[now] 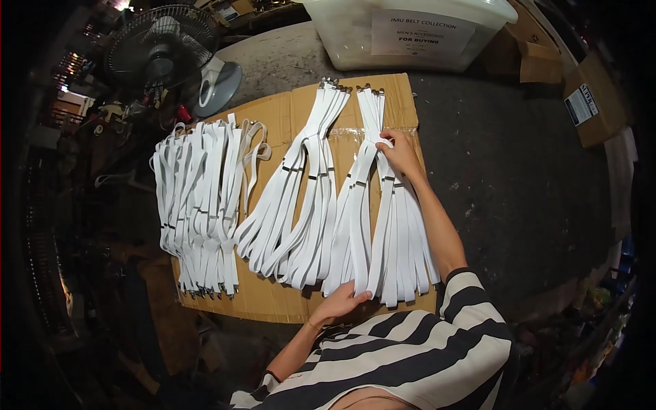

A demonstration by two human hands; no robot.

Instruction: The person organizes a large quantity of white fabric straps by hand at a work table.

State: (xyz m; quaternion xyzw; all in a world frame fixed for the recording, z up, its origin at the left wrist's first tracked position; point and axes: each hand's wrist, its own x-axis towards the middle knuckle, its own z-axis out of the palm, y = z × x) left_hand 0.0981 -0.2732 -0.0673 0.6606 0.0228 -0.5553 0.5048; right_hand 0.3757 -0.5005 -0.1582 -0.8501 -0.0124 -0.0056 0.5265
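White elastic suspenders point(354, 205) lie in a fanned bundle on a flat cardboard sheet point(287, 311), metal clips at the far end. My right hand point(400, 156) pinches this bundle where its straps come together. At the near end, my left hand point(342, 304) has its thumb over the looped strap ends and its other fingers partly hidden beneath them. A second fanned bundle of suspenders point(290, 205) lies just to the left, its clips also pointing away from me. Farther left, a thicker pile of suspenders point(198, 205) has clips along its near edge.
A translucent plastic bin point(342, 41) with a printed paper label stands at the back. An electric fan point(160, 65) is at the back left. Cardboard boxes point(594, 102) stand on the right. The dark tabletop point(506, 178) extends right of the cardboard.
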